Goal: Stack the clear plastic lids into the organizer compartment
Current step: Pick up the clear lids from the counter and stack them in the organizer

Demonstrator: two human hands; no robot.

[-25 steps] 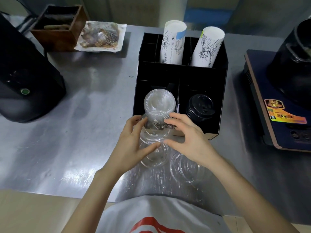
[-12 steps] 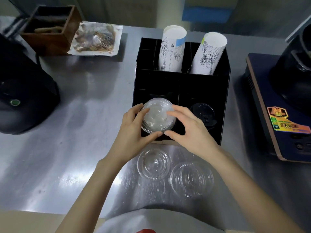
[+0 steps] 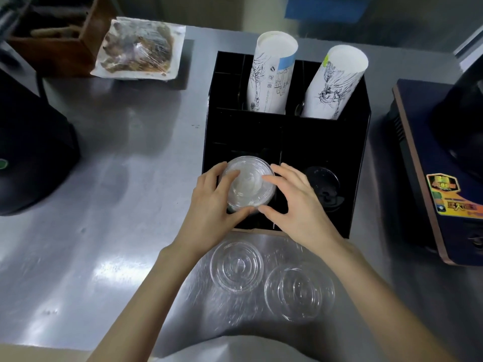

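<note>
- Together the left hand [image 3: 211, 202] and right hand [image 3: 298, 205] gripped a clear lid [image 3: 248, 185] over the organizer [image 3: 360, 152]'s front-left compartment
- Two spare lids [image 3: 236, 266] lay at 6 o'clock on the surface [image 3: 117, 205]

A steel counter [image 3: 125, 178] carried a black organizer [image 3: 360, 158]. Two clear lids [image 3: 236, 266] [image 3: 299, 293] lay before it. A wrapped tray [image 3: 138, 48] sat behind.

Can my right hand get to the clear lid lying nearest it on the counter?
Probably yes. The right hand is on the lid stack in the organizer, and the nearest loose lid lies uncovered on the steel counter just below that wrist, nothing between.
</note>
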